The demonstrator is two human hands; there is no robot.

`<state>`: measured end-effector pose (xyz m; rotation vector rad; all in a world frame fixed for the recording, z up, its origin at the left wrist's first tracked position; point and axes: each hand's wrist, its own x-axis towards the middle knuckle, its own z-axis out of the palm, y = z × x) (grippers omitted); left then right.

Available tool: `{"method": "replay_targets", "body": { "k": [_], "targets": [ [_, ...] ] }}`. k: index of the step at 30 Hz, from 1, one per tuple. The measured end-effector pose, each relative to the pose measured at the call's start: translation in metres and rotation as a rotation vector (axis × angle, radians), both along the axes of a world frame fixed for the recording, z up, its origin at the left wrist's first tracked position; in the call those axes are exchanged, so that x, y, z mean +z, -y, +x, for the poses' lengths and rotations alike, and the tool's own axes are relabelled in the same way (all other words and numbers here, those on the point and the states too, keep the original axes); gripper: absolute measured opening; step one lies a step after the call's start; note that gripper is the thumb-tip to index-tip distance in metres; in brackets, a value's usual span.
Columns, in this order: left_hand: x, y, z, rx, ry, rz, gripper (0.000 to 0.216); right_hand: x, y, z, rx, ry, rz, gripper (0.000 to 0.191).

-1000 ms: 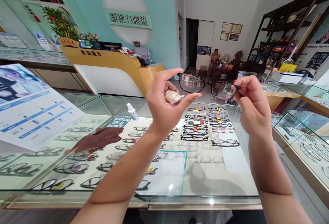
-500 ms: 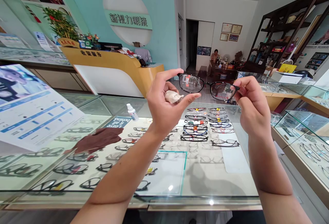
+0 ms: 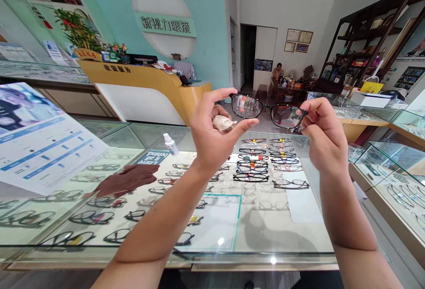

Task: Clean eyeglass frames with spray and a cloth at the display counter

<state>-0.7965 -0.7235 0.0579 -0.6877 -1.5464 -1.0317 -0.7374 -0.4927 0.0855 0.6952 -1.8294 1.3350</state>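
A pair of dark-framed eyeglasses [image 3: 267, 107] is held up level above the glass counter, with a small red-and-white sticker on its left lens. The index fingertip of my left hand [image 3: 212, 129] is at the left end of the frame, its thumb stretched below the left lens. Its curled lower fingers keep a crumpled white cloth or tissue [image 3: 223, 123] against the palm. My right hand [image 3: 327, 136] pinches the right end of the frame between thumb and fingers. Below lie two columns of eyeglasses [image 3: 251, 165] on the counter.
A white spray bottle [image 3: 170, 144] and a brown cloth [image 3: 128, 180] are on the glass counter [image 3: 265, 260]. A printed calendar [image 3: 43, 143] stands at the left. More glasses fill the case underneath. A person [image 3: 277, 76] sits far back by a dark table.
The right hand and the right end of the eyeglasses have shifted very slightly left. Otherwise the hold looks the same.
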Motion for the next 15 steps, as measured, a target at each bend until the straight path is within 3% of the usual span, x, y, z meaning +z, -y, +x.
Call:
{"method": "replay_targets", "body": {
  "k": [6, 15],
  "targets": [
    [-0.0014, 0.0039, -0.0054, 0.01, 0.02, 0.053, 0.071, 0.002, -0.0019, 0.0008, -0.063, -0.02, 0.014, 0.022],
    [-0.0043, -0.0004, 0.0034, 0.035, -0.014, 0.101, 0.072, -0.0026, -0.0019, -0.0073, -0.179, -0.03, 0.047, 0.041]
  ]
}}
